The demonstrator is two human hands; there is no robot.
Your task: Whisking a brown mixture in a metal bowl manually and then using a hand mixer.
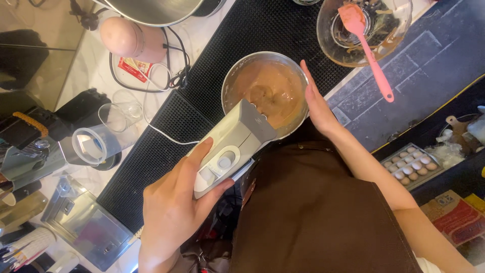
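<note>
While seemingly whipping brown batter point(270, 83) in round steel bowl point(227, 83) at counter's front edge, left hand point(172, 207) clasped around grey plastic hand mixer point(237, 141), keep open right hand point(316, 103) steadying rim.

Kitchen: mixing bowl point(266, 91), egg tray point(411, 166)

Beaters of hand mixer point(233, 146) sunk in brown batter, not visible. Lower rim of steel bowl point(237, 68) covered by mixer body. Glass bowl point(328, 38) cut off at top edge; spatula point(366, 45) blade smeared. Large steel bowl point(151, 10) clipped by top edge. Egg tray point(411, 167) small, count unclear. Right forearm runs off bottom edge. Left-edge clutter too blurred to identify.
</note>
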